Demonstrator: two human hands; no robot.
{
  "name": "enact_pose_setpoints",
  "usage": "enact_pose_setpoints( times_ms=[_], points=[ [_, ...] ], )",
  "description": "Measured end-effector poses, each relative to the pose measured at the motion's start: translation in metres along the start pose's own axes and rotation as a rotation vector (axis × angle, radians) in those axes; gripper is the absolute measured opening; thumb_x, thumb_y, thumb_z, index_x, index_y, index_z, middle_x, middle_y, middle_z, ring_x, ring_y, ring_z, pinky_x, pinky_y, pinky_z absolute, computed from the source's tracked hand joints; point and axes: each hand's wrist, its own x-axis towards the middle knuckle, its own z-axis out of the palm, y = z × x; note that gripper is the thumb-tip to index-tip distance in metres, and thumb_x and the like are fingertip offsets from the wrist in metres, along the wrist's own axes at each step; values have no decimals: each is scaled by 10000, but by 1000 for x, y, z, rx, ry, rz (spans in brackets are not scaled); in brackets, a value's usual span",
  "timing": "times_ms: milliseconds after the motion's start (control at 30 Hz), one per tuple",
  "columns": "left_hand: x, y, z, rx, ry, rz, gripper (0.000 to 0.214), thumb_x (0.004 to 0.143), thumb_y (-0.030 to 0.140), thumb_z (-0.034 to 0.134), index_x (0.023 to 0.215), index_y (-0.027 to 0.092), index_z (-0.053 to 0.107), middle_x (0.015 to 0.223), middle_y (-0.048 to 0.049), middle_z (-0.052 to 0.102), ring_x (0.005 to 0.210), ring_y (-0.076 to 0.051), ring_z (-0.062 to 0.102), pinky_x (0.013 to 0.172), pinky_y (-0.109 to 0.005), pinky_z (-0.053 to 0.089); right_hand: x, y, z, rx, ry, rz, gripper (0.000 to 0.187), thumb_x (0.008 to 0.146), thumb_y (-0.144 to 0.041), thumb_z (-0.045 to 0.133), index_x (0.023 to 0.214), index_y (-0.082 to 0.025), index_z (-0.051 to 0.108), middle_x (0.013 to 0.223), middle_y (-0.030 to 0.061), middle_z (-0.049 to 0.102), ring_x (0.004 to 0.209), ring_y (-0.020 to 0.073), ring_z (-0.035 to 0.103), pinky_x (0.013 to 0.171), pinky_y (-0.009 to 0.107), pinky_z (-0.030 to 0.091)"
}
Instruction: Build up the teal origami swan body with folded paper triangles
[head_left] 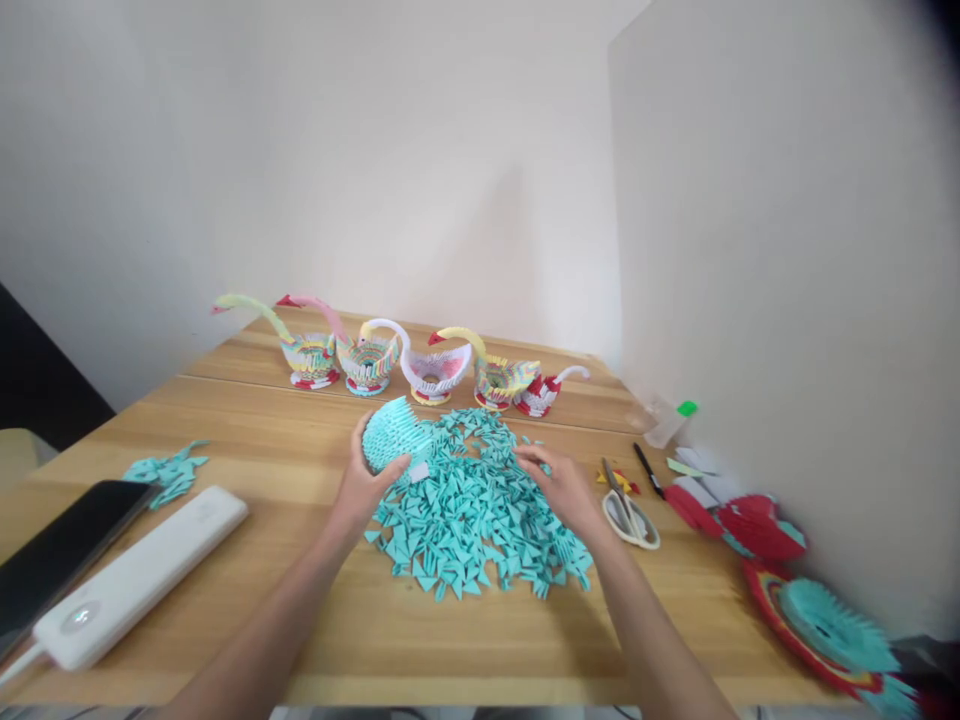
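My left hand (pixel 365 483) is wrapped round a rounded turquoise model (pixel 392 434) built of many folded paper pieces, held tilted at the left edge of a pile. The thumb presses on its near side. A small white paper piece (pixel 418 472) shows just beside the thumb. Under and between my hands spreads a heap of loose turquoise folded paper triangles (pixel 465 520). My right hand (pixel 559 485) hovers at the right side of this heap, fingers stretched toward the left and a little apart, with nothing visible in them.
Several folded-paper swans (pixel 439 370) stand in a row behind the heap. On the right lie scissors (pixel 630 520), a black pen (pixel 649 470), a green-capped bottle (pixel 667 425) and red paper models (pixel 761 527). A phone (pixel 71 550) and white power bank (pixel 142 575) lie left.
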Motion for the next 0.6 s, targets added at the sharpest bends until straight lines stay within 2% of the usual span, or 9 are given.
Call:
enact_pose_setpoints(
  times_ms=[67, 167, 267, 367, 467, 533, 600],
  points=[
    [-1, 0, 1, 24, -2, -14, 883, 696, 409, 748, 1418, 227, 272, 1364, -136, 459, 1239, -295, 486, 1049, -451, 388, -1, 12, -9, -121, -90, -38, 193, 853, -314, 564, 940, -267, 730, 967, 45, 739, 936, 274, 648, 852, 396, 433],
    [-1, 0, 2, 44, 11, -37, 889, 689, 406, 751, 1417, 230, 272, 1387, -139, 433, 1243, -301, 482, 1042, -453, 396, 0, 16, 0, -319, -217, -77, 172, 830, -254, 588, 936, -256, 724, 969, 59, 730, 938, 263, 631, 872, 372, 406],
    [-1, 0, 2, 36, -8, -46, 898, 682, 404, 753, 1417, 224, 269, 1365, -142, 453, 1240, -302, 484, 1040, -457, 398, 4, 14, 15, -451, -268, -75, 154, 788, -196, 631, 916, -233, 709, 945, 77, 724, 939, 263, 619, 872, 357, 380],
    [-2, -1, 2, 42, -29, -34, 887, 688, 396, 750, 1417, 218, 279, 1350, -138, 470, 1250, -296, 475, 1056, -458, 381, 10, 14, 18, -450, -292, -80, 137, 767, -135, 610, 832, -218, 698, 838, 63, 720, 850, 240, 629, 798, 325, 393],
    [-3, -1, 1, 66, -32, -27, 862, 693, 398, 749, 1409, 226, 301, 1381, -131, 451, 1262, -298, 463, 1062, -454, 376, 13, 13, 13, -353, -286, -55, 124, 797, -178, 582, 847, -220, 688, 800, 36, 711, 758, 207, 630, 708, 290, 413],
    [-3, -1, 1, 71, -45, -47, 862, 690, 408, 749, 1406, 234, 302, 1384, -127, 455, 1247, -305, 481, 1038, -453, 403, 13, 9, 11, -154, -260, -6, 109, 812, -268, 598, 856, -209, 679, 792, 23, 701, 734, 199, 624, 682, 286, 425],
    [-3, -1, 2, 63, -69, -56, 876, 681, 415, 752, 1406, 232, 294, 1384, -128, 460, 1246, -309, 486, 1027, -447, 417, 12, 3, 13, 119, -243, 64, 172, 795, -360, 638, 832, -195, 665, 765, 11, 682, 722, 192, 613, 675, 287, 437]
  ],
)
